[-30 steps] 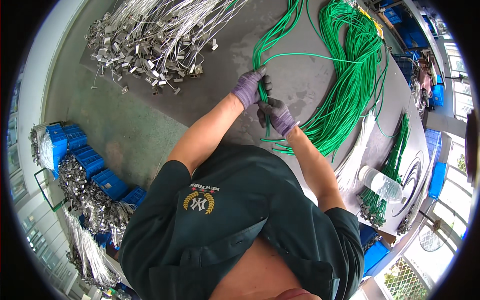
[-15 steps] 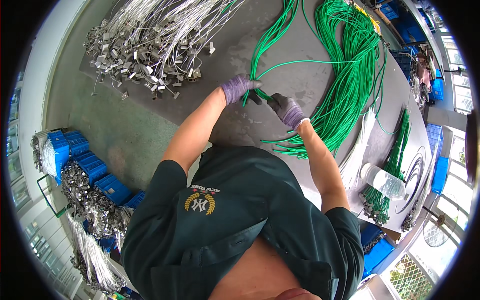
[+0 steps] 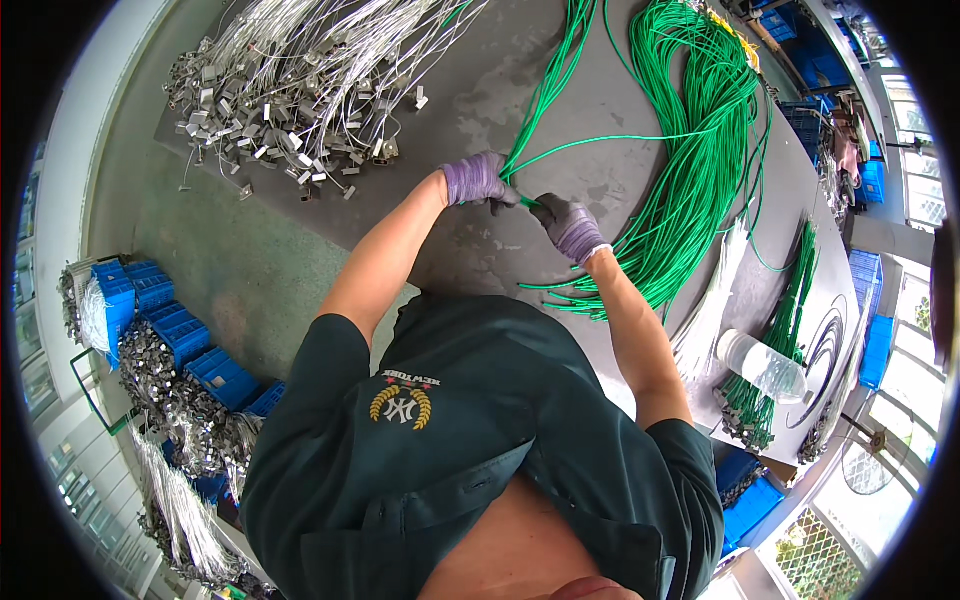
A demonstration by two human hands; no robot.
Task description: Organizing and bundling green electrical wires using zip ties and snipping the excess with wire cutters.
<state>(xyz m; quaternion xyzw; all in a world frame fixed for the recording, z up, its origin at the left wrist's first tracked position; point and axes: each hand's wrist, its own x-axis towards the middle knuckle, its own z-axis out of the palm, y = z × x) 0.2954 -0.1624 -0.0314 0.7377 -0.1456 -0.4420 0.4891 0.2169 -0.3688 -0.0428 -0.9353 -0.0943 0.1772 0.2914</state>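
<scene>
Both my hands wear purple-grey gloves with dark fingers. My left hand [image 3: 478,182] is closed round a small bunch of green cables [image 3: 548,90] that runs away toward the far table edge. Just to its right and nearer me, my right hand [image 3: 570,228] pinches the same cables; a short green stretch shows between the two hands. The cable ends are hidden by the gloves. One single green cable [image 3: 600,139] arcs from beside my left hand over to a large bundle of green cables [image 3: 690,170] lying on the right, its loose ends beside my right wrist.
Silvery wires with metal connectors [image 3: 290,120] are heaped at the far left of the grey table [image 3: 450,250]. On the right lie white cables [image 3: 715,300], a smaller green bundle [image 3: 795,290] and a clear plastic bottle [image 3: 762,366]. Blue crates [image 3: 222,378] of metal parts stand at left.
My left fingers have closed further round the green bunch, and the cable ends that stuck out below them are no longer visible. My right hand has shifted slightly left.
</scene>
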